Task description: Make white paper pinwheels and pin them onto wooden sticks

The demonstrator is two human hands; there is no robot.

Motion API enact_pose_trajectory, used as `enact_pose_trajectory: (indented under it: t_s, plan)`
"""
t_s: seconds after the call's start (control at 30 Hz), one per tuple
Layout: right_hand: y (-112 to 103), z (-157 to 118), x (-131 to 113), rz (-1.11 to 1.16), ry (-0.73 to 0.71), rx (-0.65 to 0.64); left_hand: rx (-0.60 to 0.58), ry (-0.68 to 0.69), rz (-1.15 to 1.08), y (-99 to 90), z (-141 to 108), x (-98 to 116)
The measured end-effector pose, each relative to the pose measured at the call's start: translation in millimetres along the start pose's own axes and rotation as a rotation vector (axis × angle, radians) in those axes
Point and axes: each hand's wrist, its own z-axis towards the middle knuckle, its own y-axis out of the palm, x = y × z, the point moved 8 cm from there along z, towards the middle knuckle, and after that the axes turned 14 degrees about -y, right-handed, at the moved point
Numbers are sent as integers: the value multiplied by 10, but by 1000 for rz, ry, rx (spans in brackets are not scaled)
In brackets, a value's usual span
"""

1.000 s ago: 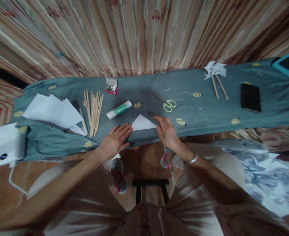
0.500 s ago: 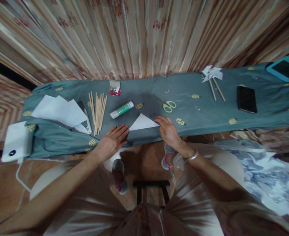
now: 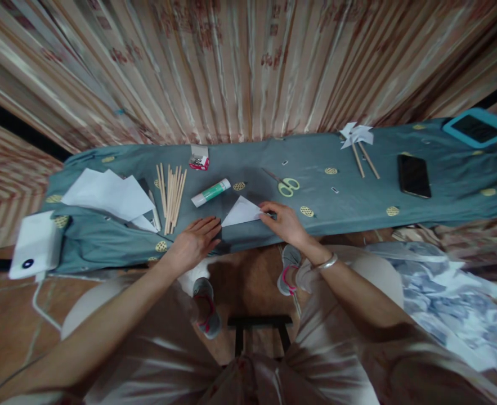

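A white sheet of paper [image 3: 240,212], folded into a triangle, lies near the front edge of the cloth-covered table. My left hand [image 3: 195,241] rests flat with fingers stretched out, its fingertips at the paper's left corner. At the right corner, my right hand [image 3: 282,220] has thumb and fingers closed on the paper. Just behind the paper lie a green-and-white glue stick [image 3: 211,192] and scissors with light green handles [image 3: 288,187]. To the left is a bundle of thin wooden sticks [image 3: 173,199].
Paper sheets [image 3: 104,194] lie at the left, near a white device [image 3: 35,244] with a cable. A small box of pins [image 3: 199,158] stands at the back. On the right are paper pinwheels on sticks [image 3: 358,138], a black phone [image 3: 414,176] and a blue-framed tablet [image 3: 478,127].
My right hand has moved a little left along the paper, its fingers now further over the right corner. My left hand stays at the left corner. The view has shifted slightly.
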Motion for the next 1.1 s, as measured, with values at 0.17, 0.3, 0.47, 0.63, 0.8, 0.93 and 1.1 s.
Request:
enact_pose_trajectory:
  t_s: [0.17,0.3,0.47,0.63,0.8,0.93,1.1]
  plan:
    - [-19,110,-27,-2,11,-31,4,-39,-40,-33,68,13]
    - [-91,236,-62,48,-24,-63,41,-173,-212,-110,166,-50]
    - [-173,382,-99,196,-28,-77,114,-412,-580,-203,305,-231]
    - [-189,496,-169,358,-17,-41,142,-552,-980,-199,448,-265]
    - [-216,584,-189,517,-11,44,2,-610,-1358,-82,579,-67]
    - [-264,624,-173,593,-26,108,-50,-731,-1489,10,624,-11]
    - [-312,643,-136,537,-25,141,22,-766,-1530,-28,667,-25]
